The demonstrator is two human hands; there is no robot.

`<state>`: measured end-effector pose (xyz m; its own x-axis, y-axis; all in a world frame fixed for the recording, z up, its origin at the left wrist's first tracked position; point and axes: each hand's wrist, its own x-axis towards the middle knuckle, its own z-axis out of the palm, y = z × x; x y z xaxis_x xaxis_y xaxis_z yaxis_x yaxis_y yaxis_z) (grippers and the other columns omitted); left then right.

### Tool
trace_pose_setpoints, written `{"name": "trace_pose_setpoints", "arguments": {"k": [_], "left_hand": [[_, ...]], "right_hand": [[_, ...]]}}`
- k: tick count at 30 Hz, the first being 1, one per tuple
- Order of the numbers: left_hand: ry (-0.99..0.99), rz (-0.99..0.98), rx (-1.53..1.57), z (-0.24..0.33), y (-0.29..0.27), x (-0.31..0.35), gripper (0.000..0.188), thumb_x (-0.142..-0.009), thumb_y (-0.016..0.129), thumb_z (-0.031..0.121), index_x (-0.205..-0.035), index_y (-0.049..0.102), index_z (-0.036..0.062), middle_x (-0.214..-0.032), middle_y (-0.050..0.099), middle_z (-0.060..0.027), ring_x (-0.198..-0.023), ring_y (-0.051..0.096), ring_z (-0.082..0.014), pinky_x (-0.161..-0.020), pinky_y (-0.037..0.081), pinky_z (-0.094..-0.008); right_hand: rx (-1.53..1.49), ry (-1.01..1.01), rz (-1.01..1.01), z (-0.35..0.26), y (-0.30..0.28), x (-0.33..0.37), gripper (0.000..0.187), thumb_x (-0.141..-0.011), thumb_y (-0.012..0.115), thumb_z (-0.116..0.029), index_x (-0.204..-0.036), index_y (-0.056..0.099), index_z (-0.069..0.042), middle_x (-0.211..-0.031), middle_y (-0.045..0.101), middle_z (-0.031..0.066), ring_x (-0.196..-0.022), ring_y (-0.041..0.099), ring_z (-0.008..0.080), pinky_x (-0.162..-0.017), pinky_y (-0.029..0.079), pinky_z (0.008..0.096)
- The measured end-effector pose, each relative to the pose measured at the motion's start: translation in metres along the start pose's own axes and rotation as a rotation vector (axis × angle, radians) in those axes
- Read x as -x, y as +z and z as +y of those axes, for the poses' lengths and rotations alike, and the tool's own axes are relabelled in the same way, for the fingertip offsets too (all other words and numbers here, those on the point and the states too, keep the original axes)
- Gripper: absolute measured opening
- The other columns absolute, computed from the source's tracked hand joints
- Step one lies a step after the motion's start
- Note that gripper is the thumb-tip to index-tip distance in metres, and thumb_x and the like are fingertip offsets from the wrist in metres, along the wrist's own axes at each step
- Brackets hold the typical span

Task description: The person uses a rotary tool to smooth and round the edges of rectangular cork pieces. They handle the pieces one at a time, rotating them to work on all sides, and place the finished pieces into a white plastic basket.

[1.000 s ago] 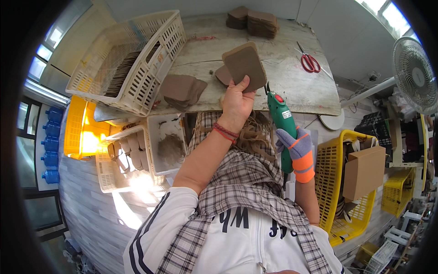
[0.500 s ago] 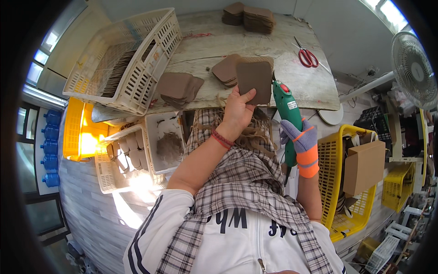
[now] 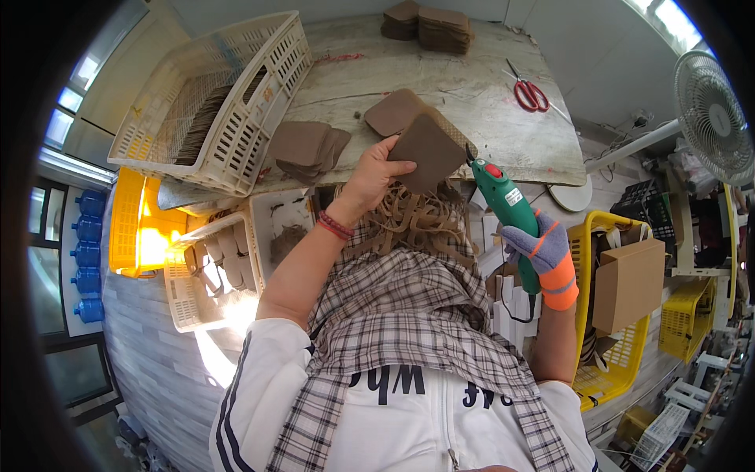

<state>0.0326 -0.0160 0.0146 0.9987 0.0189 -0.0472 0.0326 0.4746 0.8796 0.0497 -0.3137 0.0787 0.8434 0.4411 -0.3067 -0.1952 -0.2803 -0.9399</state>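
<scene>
Between the thumb and fingers of my left hand is a brown rounded-corner pad, tilted so one corner points up. A lighter strip shows along its upper right edge. My right hand, in a grey and orange glove, is wrapped round a green corded electric cutter. The cutter's dark tip sits close to the pad's right corner; whether they touch I cannot tell. Behind the held pad lie more brown pads, partly covered by it. Brown trimmed strips are heaped on my checked apron.
Left of my hands, the worktable bears a stack of pads and a white crate. Farther back are stacked pads and red-handled scissors. A yellow basket and a fan stand to the right.
My left hand has moved left and turned the pad from upright to tilted. The cutter and right hand have shifted right and lean more. More of the strips on the apron now shows.
</scene>
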Motion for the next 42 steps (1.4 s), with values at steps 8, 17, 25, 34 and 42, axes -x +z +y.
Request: {"name": "trace_pose_setpoints", "arguments": {"k": [8,17,25,34,42], "left_hand": [[-0.109,-0.082,-0.163,0.009,-0.026,0.004,0.047,-0.08,0.06,-0.005,-0.126,0.051,-0.0005,-0.111,0.063,-0.0065,-0.095,0.062,-0.0124,-0.082,0.051,-0.0264],[-0.251,-0.043,-0.154,-0.009,-0.019,0.02,0.04,-0.078,0.06,-0.008,-0.118,0.057,-0.0026,-0.105,0.065,-0.0051,-0.089,0.061,-0.0102,-0.08,0.051,-0.0255],[-0.211,0.01,-0.398,0.0,-0.011,0.029,0.031,-0.076,0.061,-0.009,-0.106,0.058,-0.0011,-0.096,0.064,-0.004,-0.084,0.06,-0.0101,-0.075,0.051,-0.0255],[-0.003,0.18,-0.296,0.013,-0.038,0.029,0.019,-0.076,0.068,-0.003,-0.092,0.061,0.0032,-0.085,0.066,-0.0032,-0.075,0.062,-0.0099,-0.069,0.051,-0.0244],[-0.078,0.129,-0.236,0.022,-0.043,0.029,0.017,-0.075,0.07,-0.001,-0.091,0.065,0.0009,-0.084,0.068,-0.0045,-0.073,0.064,-0.0109,-0.069,0.052,-0.0243]], "right_hand": [[0.166,-0.003,0.005,0.013,0.007,0.005,0.043,-0.073,0.079,-0.02,-0.103,0.059,0.002,-0.072,0.062,0.0043,-0.058,0.058,0.0077,-0.052,0.049,0.0225],[0.096,0.051,0.024,0.015,0.029,0.005,0.043,-0.072,0.08,-0.021,-0.102,0.059,0.002,-0.072,0.062,0.0035,-0.056,0.055,0.0062,-0.051,0.045,0.02],[0.012,0.054,-0.058,0.018,0.031,-0.003,0.038,-0.074,0.078,-0.019,-0.098,0.059,0.004,-0.068,0.061,0.0039,-0.054,0.056,0.0072,-0.049,0.044,0.0214],[0.011,0.096,-0.111,0.024,0.029,-0.002,0.041,-0.074,0.078,-0.02,-0.1,0.057,0.004,-0.071,0.062,0.0051,-0.054,0.057,0.0094,-0.05,0.046,0.0227],[0.044,0.07,-0.192,0.032,0.03,-0.002,0.044,-0.072,0.08,-0.024,-0.099,0.058,0.003,-0.072,0.062,0.0055,-0.055,0.057,0.0086,-0.05,0.046,0.0217]]}}
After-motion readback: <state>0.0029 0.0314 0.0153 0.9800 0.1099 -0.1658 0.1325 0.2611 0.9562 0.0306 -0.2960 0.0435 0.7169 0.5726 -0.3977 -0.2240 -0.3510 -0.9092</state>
